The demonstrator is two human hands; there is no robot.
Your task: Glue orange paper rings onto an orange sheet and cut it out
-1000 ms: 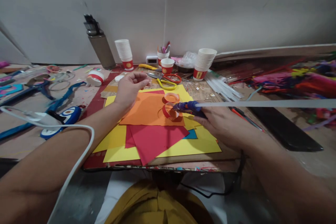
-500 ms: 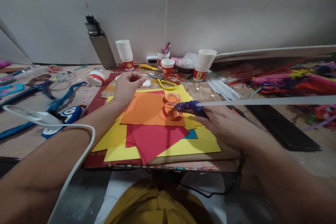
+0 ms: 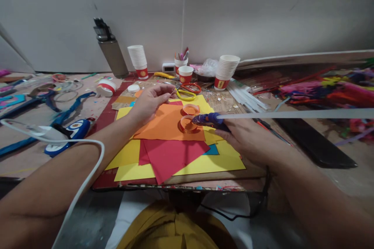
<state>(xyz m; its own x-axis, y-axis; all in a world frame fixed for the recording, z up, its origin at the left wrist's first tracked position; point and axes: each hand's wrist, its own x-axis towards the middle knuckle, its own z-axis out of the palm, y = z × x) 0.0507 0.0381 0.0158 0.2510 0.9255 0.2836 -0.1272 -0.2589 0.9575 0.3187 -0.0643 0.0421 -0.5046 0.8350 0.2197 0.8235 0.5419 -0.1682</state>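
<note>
My right hand [image 3: 238,132] is wrapped round a blue hot glue gun [image 3: 208,119]; a long white glue stick [image 3: 292,114] runs out of its back to the right. The gun's tip reaches the nearer of two cut paper-cup rings [image 3: 187,123]. The farther ring [image 3: 190,109] stands just behind it, both on an orange sheet of paper [image 3: 160,122]. Over that sheet's back left edge, my left hand [image 3: 153,101] is closed in a pinch near the yellow-handled scissors [image 3: 186,95]. Whatever is between those fingertips is too small to make out.
Red paper [image 3: 175,157] and yellow sheets [image 3: 216,163] lie under the orange one. Cup stacks [image 3: 137,60] [image 3: 227,71], a bottle [image 3: 112,52] and a pen cup [image 3: 181,64] line the wall. A black slab [image 3: 315,142] lies right; a white cable [image 3: 93,163] crosses my left forearm.
My left hand has moved right and a little nearer, still pinched, uncovering a white round disc behind it. The right hand and the glue gun have hardly moved.
</note>
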